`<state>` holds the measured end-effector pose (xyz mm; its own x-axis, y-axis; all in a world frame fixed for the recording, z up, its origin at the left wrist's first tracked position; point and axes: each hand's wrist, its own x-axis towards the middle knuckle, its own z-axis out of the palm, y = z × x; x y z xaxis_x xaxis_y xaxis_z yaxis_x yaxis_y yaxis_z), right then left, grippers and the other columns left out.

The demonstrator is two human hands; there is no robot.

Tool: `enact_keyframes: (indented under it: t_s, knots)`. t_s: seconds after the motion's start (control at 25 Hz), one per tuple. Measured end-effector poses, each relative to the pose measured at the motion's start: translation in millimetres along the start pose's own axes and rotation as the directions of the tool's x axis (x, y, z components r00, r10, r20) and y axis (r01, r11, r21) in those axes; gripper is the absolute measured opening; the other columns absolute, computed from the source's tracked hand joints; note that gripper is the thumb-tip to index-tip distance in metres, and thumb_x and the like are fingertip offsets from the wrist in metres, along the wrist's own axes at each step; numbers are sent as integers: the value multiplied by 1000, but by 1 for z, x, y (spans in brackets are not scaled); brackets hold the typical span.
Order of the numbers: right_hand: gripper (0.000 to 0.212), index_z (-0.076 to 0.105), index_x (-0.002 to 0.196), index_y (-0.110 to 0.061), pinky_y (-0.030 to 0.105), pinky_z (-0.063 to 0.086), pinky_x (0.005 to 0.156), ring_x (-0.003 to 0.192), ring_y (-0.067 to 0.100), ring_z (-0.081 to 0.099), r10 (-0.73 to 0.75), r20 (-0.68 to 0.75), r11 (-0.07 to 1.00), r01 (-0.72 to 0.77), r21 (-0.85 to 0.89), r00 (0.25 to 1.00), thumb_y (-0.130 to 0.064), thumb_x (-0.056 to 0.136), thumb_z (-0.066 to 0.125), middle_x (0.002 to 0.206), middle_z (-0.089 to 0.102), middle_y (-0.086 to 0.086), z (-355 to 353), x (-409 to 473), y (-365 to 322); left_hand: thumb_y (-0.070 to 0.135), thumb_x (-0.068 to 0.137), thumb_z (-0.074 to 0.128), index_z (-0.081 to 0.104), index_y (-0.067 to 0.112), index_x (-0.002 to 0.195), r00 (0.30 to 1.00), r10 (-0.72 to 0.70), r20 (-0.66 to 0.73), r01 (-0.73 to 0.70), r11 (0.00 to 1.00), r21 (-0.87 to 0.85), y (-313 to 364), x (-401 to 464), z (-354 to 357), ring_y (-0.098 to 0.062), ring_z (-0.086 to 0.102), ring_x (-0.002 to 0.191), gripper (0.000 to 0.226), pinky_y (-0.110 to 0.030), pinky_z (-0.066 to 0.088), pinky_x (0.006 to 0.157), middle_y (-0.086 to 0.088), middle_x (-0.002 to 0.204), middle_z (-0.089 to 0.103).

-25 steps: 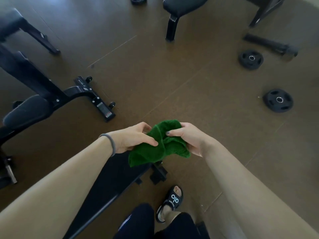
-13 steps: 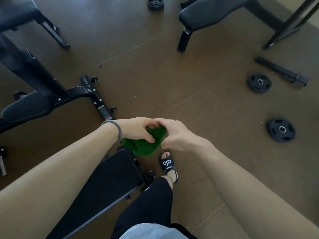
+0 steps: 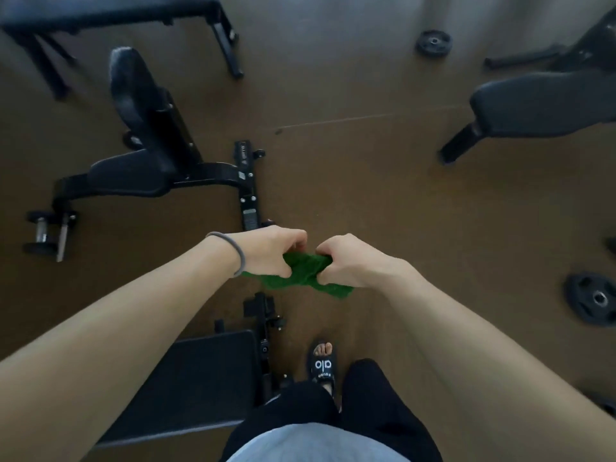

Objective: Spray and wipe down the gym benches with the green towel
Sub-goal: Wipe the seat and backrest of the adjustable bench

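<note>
Above the floor, hands (image 3: pixel 301 258) gripping green towel (image 3: pixel 300 273)

views: you have one, the head camera, nothing shared | position: worn on your head, above both forearms | facing: forward and steeply down at the brown floor (image 3: pixel 366 181) (your own foot shows near the bottom edge) | range: your hands close, benches farther out | lens: wide-angle, edges bowed

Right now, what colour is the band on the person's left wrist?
Grey. The band circles the left wrist, seen plainly in the head view.
</note>
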<state>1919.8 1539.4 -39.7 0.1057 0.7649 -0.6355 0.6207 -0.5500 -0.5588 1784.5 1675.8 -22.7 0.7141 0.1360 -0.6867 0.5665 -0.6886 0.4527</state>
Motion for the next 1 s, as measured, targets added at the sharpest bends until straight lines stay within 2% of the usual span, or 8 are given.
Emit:
enact_keyframes:
  t_s: [0.08, 0.2, 0.36, 0.48, 0.6, 0.68, 0.84, 1.0]
  knots:
    - [3, 65, 85, -19, 37, 59, 66, 80, 20, 68, -49, 76, 990, 58, -129, 996, -16, 84, 65, 87, 70, 2, -27, 31, -16, 12, 99, 61, 51, 24, 120, 998, -52, -31, 51, 999, -19, -13, 1, -19, -15, 65, 90, 26, -34, 60, 78, 1, 109, 63]
    - [6, 65, 92, -20, 44, 61, 80, 88, 24, 68, -128, 146, 954, 162, -252, 981, -17, 87, 65, 94, 69, 3, -68, 81, -32, 13, 103, 54, 48, 27, 126, 988, -130, -89, 126, 991, -48, -30, 9, -50, -19, 68, 84, 28, -39, 62, 73, -1, 105, 64]
    - [10, 59, 88, -27, 39, 56, 72, 86, 24, 65, -249, 175, 885, 298, -359, 952, -19, 92, 63, 92, 64, -1, -125, 147, -51, 18, 104, 52, 50, 27, 127, 948, -266, -177, 245, 960, -133, -53, 30, -99, -21, 69, 87, 24, -43, 62, 77, -3, 108, 66]
    - [25, 49, 77, -31, 36, 48, 64, 80, 24, 62, -322, 180, 841, 368, -396, 929, -21, 93, 64, 84, 58, -4, -163, 193, -70, 22, 105, 53, 56, 26, 122, 904, -358, -234, 301, 921, -248, -70, 39, -132, -17, 68, 88, 18, -40, 61, 78, -1, 111, 67]
    - [13, 60, 83, -26, 36, 51, 63, 76, 20, 63, -361, 175, 892, 394, -221, 916, -24, 89, 72, 88, 64, -1, -181, 234, -100, 23, 104, 55, 59, 30, 118, 846, -469, -253, 330, 834, -442, -96, 26, -154, -15, 70, 87, 16, -40, 62, 78, 3, 108, 69]
    - [12, 67, 94, -23, 26, 49, 63, 80, 13, 63, -375, 194, 913, 398, -91, 906, -23, 86, 77, 94, 67, -3, -182, 259, -125, 24, 102, 56, 62, 31, 115, 811, -532, -243, 317, 750, -581, -118, 11, -162, -15, 70, 93, 16, -42, 62, 83, 4, 107, 70]
    - [34, 67, 114, -25, 21, 47, 72, 98, 11, 63, -410, 252, 912, 399, 98, 876, -17, 84, 80, 108, 66, -5, -166, 306, -188, 20, 100, 59, 66, 29, 109, 738, -635, -229, 243, 566, -788, -165, -23, -173, -16, 71, 97, 15, -42, 60, 89, 2, 104, 73]
    - [45, 59, 128, -26, 25, 47, 71, 100, 14, 64, -361, 191, 925, 324, 199, 913, -20, 88, 77, 112, 67, -4, -136, 361, -248, 22, 101, 60, 67, 29, 115, 677, -703, -217, 199, 459, -866, -237, -49, -179, -17, 71, 101, 17, -44, 58, 95, 3, 108, 74]
